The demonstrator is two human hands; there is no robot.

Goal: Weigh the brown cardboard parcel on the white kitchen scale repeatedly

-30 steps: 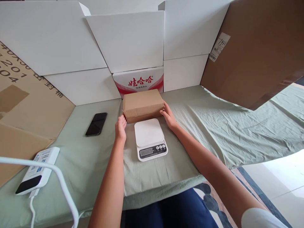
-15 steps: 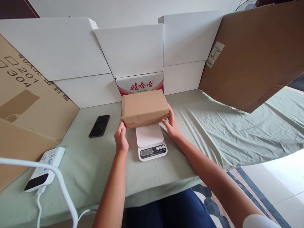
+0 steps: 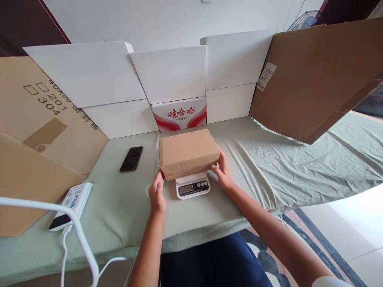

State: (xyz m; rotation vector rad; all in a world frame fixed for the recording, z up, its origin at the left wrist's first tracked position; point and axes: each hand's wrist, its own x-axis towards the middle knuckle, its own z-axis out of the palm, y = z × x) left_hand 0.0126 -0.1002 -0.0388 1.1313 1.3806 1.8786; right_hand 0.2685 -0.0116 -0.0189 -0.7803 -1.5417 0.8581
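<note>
Cardboard box (image 3: 190,155) held two-handed over the scale (image 3: 193,195).
Left hand (image 3: 158,195) at left end, right hand (image 3: 224,171) at right; both part-curled, box gripped between. Hides most of the plate (image 3: 193,177); can't tell if they touch.

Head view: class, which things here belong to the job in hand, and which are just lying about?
In the job:
small cardboard box, held between left hand and right hand
white scale, partly hidden by the box

Lying about:
black phone
white device with a cable
red-and-white box
large brown carton
</note>
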